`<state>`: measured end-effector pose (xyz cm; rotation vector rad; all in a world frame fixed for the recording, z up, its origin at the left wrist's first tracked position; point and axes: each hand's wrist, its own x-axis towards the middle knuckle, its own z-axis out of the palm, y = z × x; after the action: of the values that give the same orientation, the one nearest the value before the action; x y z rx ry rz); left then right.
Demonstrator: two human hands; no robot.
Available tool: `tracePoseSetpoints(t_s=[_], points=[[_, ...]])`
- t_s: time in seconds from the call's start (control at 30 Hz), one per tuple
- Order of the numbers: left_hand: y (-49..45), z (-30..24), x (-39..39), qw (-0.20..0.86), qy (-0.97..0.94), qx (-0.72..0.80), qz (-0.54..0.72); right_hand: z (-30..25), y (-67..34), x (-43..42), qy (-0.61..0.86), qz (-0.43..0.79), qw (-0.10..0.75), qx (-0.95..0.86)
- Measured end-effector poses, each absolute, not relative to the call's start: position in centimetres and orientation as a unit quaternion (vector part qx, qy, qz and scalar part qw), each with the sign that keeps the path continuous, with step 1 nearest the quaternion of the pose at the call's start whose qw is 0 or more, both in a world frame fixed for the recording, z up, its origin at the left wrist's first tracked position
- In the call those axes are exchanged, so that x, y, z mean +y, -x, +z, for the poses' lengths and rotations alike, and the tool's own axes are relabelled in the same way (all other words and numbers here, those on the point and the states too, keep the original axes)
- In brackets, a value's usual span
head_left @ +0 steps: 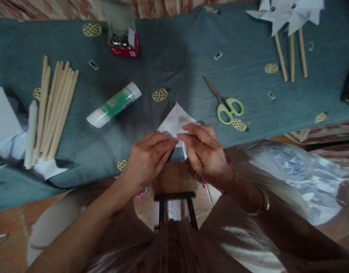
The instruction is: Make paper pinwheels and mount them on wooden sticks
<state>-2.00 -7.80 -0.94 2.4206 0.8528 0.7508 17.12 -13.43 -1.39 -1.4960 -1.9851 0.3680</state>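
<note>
I saw the left hand (151, 157) pinching the white paper (176, 116) just ahead of it; that looked light, easily creased, best held by its edges. The right hand (207, 149) curled over it, grip unclear.

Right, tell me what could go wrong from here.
The white paper between the left hand and right hand might crease or tear if they pull apart.
The right hand could knock the green-handled scissors lying just beyond it.
The red box stands open, so a bump might spill its small shiny pieces.
</note>
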Motion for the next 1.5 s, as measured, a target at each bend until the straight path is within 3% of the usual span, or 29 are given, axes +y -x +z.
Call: tracePoseSetpoints(t_s=[0.37, 0.7, 0.93, 1.5], points=[[2.0, -1.0, -8.3, 0.241, -0.878, 0.323, 0.26, -1.8, -17.0, -13.6, 0.557, 0.146, 0.31, -0.757], [1.7, -1.2, -8.3, 0.188, -0.893, 0.299, 0.279, -1.3, -16.8, -13.3, 0.583, 0.161, 0.272, -0.748], [1.6, -1.4, -8.5, 0.17, -0.898, 0.313, 0.26, -0.7, -18.3, -12.8, 0.565, 0.153, 0.354, -0.729], [2.5, 0.0, -7.7, 0.077, -0.919, 0.278, 0.269, -0.1, -18.4, -12.8, 0.606, 0.142, 0.33, -0.71]])
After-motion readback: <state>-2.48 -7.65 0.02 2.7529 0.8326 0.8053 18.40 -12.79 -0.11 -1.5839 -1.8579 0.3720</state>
